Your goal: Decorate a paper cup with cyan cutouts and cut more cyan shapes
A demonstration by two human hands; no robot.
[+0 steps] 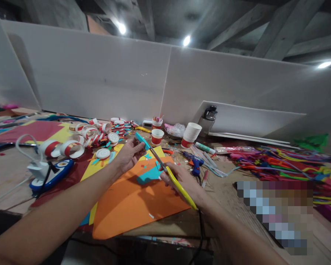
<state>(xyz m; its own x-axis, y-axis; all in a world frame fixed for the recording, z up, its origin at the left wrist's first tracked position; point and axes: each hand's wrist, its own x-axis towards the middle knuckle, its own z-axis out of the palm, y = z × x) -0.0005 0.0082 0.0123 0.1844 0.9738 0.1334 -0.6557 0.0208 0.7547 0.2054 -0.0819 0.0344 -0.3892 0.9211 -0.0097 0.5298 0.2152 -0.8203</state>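
My left hand (129, 154) pinches a small strip of turquoise paper (142, 140) between thumb and fingers, raised over the table. In my right hand (183, 181) is a pair of scissors with yellow handles (179, 186). Their blades point up and left, with the tips at the strip's lower end; whether they touch it I cannot tell. Beneath both hands lies a large orange sheet (121, 209) on top of yellow and dark red sheets. A larger turquoise paper piece (147, 176) and small paper scraps rest on the orange sheet.
Cut paper-cup rings (73, 148) and a blue-and-white power strip (59, 170) are on the left. Behind stand a paper cup (157, 137), a cup stack (191, 134) and a dark bottle (207, 120). To the right are a blue glue gun (197, 166) and colourful pipe cleaners (281, 163).
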